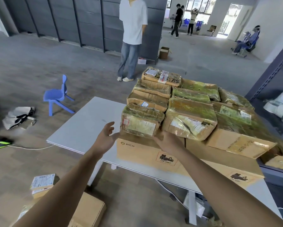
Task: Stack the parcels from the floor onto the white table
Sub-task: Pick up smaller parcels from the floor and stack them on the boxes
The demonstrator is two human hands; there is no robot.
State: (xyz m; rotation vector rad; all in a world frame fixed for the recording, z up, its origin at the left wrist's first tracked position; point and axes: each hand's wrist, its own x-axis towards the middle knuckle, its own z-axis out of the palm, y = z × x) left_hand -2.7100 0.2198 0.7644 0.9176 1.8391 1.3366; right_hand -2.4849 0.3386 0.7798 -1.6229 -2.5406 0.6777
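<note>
A white table [88, 122] carries a stack of several brown parcels wrapped in yellowish tape. The front-left parcel [140, 123] of the top layer sits on a flat PICO carton [137, 151]. My left hand [104, 138] hovers just left of that parcel, fingers spread, fingertips near its lower left corner. My right hand [168, 143] reaches to the parcel's lower right edge; its fingertips are hidden against the parcel. On the floor at the lower left lie a small labelled parcel [42, 181] and a plain cardboard box [88, 210].
A person in a white shirt [132, 30] stands beyond the table. A blue child's chair [57, 95] and a crumpled bag [19, 117] are on the floor to the left. A dark metal shelf [268, 76] with white sacks borders the table's right side.
</note>
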